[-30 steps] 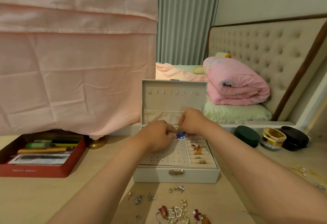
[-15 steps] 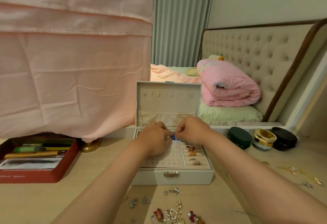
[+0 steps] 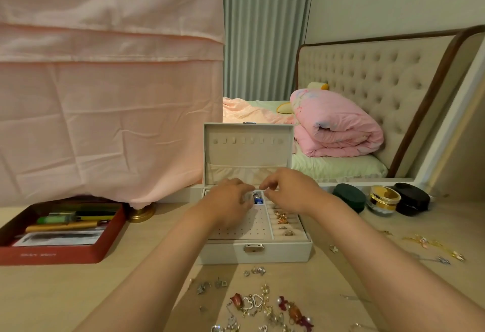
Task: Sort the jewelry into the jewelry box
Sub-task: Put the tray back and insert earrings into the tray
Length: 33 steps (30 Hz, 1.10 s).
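While you work at the back of the jewelry box (image 3: 256,253), which stands open at the middle of the worktop (image 3: 65,292) with its lid (image 3: 248,148) upright, keep both wrists low and steady. Your left hand (image 3: 225,203) and right hand (image 3: 291,192) meet over the rear compartments. Their fingers are curled, with the tips just beside a small blue piece (image 3: 258,202) lying there. Whether either hand actually pinches anything I cannot tell, since the fingertips are blurred and partly hide each other. To my eye you are seating that piece, so let one hand steady it while the other presses. Do not drag a knuckle across the perforated panel (image 3: 249,229) or the rings (image 3: 282,217) lined up in the right-hand column. Release only once it sits flat. Much loose jewelry (image 3: 262,305) waits along the worktop's near edge, with stray pieces (image 3: 430,250) toward the right edge, so the sorting looks far from finished. Lift tangled items singly rather than scooping.
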Tool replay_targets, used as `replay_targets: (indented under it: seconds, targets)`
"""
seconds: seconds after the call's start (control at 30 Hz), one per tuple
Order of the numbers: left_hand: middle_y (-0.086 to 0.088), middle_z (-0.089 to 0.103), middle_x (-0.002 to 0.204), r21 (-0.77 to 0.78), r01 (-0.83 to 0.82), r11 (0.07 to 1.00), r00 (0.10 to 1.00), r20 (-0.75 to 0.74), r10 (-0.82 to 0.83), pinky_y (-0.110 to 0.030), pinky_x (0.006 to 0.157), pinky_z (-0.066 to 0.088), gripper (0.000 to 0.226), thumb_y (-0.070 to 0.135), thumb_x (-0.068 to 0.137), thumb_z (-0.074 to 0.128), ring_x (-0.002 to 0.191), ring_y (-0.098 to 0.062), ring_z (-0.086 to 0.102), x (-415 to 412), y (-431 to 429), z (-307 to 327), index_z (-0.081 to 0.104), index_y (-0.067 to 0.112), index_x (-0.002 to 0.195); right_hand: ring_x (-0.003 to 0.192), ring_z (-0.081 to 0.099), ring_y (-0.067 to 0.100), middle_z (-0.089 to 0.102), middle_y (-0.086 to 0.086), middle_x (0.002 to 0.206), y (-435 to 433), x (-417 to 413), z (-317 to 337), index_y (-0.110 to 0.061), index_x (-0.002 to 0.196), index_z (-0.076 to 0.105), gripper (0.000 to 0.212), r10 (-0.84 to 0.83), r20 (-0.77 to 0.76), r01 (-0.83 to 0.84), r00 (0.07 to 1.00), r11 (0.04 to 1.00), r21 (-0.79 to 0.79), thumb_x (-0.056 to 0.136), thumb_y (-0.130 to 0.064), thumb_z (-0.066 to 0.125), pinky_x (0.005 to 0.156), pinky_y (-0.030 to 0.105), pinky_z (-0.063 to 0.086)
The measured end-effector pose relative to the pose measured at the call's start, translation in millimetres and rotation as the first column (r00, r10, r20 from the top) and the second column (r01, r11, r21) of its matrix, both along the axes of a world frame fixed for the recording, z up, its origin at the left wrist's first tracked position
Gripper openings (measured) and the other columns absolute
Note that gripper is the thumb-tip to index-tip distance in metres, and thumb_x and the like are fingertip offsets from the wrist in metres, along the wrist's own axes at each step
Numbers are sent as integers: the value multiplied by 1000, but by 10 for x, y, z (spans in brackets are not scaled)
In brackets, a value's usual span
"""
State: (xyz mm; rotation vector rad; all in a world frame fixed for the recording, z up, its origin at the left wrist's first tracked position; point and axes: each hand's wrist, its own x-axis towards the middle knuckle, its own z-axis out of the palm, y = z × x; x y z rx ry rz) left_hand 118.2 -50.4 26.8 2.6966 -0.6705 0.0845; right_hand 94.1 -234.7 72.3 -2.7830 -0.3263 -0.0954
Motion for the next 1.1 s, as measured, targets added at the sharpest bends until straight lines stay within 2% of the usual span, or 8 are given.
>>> replay_targets:
  seconds: [0.2,0.3,0.47,0.6,0.73,0.87,1.0,1.1]
  targets:
    - [16,58,104,-199,-19,980,988,144,48,-28,85,47,18,33,97,55,94,-4,54,-681,265,101,63,33,113,85,61,-1,67,-22,94,58,-657,56,-35,100,76,14,54,59,-61,997,989,133,94,-32,63,83,29,53]
    - [18,60,96,-212,-51,976,993,98,73,-24,74,47,11,33,96,55,83,0,56,-1039,382,62,63,36,104,89,62,2,69,-19,96,141,-917,-53,-36,101,76,14,90,-36,-89,995,996,26,92,-31,66,84,27,53]
    - [23,62,92,-139,-49,989,999,-27,46,-27,79,52,12,36,94,58,84,2,58,-1369,427,-159,65,40,103,89,64,13,71,-9,102,300,-1133,-383,-33,105,76,19,29,-27,-34,999,977,-212,92,-26,64,82,33,56]
    - [21,62,103,-98,11,995,997,-69,-18,-30,89,50,26,42,93,57,96,-1,57,-1459,413,-319,69,40,116,101,63,21,70,-2,108,377,-1169,-519,-32,113,73,23,28,-32,-36,999,962,-271,93,-32,61,83,35,55]
    - [19,60,105,-19,93,995,994,-54,-94,-31,95,46,27,40,89,59,108,-5,51,-1456,461,-464,70,43,113,98,63,17,71,-7,102,428,-1195,-513,-31,110,73,20,82,-26,-85,996,968,-237,94,-35,61,79,31,52]
    - [20,61,101,-50,103,993,993,-52,-105,-30,93,46,19,41,86,68,103,-1,50,-1408,547,-549,73,42,105,77,59,2,62,-18,77,379,-1160,-498,-33,103,76,16,117,-135,-131,984,987,-98,90,-35,67,71,26,52]
    - [18,66,93,-144,73,987,996,-44,-80,-27,86,48,13,38,86,71,92,0,55,-1415,554,-566,75,35,99,81,68,1,72,-17,85,422,-1169,-559,-34,98,77,14,218,-304,-203,928,976,81,84,-36,75,82,30,59]
    - [19,70,85,-273,-15,962,994,-111,-15,-25,80,51,9,35,90,68,83,1,62,-1431,561,-585,75,34,95,82,70,1,74,-14,89,451,-1158,-594,-32,100,77,19,215,-299,-164,930,968,189,82,-31,81,82,28,60]
